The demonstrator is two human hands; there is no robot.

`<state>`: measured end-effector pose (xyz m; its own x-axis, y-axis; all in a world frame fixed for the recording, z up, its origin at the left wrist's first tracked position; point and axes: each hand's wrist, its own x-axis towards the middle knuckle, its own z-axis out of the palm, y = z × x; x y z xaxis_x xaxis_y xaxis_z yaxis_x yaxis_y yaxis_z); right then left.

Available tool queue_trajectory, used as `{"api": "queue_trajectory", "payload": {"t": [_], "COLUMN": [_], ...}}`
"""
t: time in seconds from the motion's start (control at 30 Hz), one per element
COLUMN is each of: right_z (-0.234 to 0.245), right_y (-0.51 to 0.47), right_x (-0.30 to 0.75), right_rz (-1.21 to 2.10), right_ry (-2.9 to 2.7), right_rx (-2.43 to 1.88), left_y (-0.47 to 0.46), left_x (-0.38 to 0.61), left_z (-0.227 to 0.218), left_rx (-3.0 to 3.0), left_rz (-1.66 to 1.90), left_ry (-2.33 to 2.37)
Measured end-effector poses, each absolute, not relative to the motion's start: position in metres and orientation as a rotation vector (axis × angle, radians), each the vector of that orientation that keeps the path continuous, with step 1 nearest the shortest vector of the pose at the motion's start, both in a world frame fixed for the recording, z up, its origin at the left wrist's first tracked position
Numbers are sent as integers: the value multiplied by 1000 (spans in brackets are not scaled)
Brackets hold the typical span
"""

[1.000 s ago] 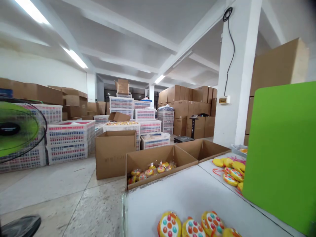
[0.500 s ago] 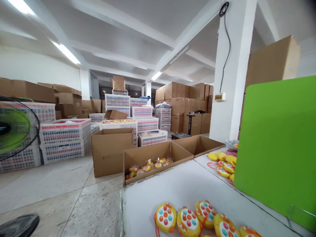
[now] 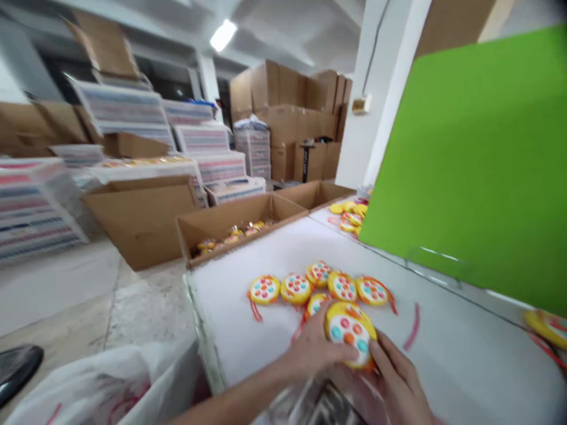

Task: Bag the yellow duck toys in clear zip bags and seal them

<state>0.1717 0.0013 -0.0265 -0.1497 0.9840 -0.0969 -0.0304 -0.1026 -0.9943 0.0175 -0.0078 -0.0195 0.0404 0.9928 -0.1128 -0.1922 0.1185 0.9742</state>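
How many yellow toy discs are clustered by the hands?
7. Five in an arc on the white table: leftmost disc, second disc, third disc, fourth disc, fifth disc; sixth disc behind the left hand; held disc between it and the right hand. Others may be hidden.

Right hand [image 3: 398, 378] at 5 o'clock: wrist cut by bottom edge, fingertips hidden under yellow toy [image 3: 349, 333], grip unclear. Clear bag [image 3: 310, 404] at 6 o'clock: blurred, cut off, contents unreadable. Green board [image 3: 478, 165] at 2 o'clock: cut by top and right edges. Second toy [image 3: 549, 327] at 4 o'clock: blurred, cut by right edge. Crates [image 3: 35, 206] at 9 o'clock: smeared. Carton [image 3: 208, 221] at 11 o'clock: contents too small to tell.
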Motion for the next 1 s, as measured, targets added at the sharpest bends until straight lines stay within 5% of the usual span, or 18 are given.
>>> {"api": "queue_trajectory", "payload": {"t": [0.17,0.7,0.83,1.0], "right_z": [-29,-21,-25,-32], "right_y": [6,9,10,23], "right_x": [172,169,170,199], "right_rz": [1683,1584,1465,929], "right_ry": [-1054,-1174,-1366,-1736], "right_rx": [-916,-892,-907,-1213], "left_y": [-1,2,0,21], "left_x": [19,14,10,14], "left_z": [-16,-20,-21,-19], "left_rx": [724,757,1060,972], "left_rz": [1209,1168,1149,1208], "left_ry": [1067,978,1024,1197]}}
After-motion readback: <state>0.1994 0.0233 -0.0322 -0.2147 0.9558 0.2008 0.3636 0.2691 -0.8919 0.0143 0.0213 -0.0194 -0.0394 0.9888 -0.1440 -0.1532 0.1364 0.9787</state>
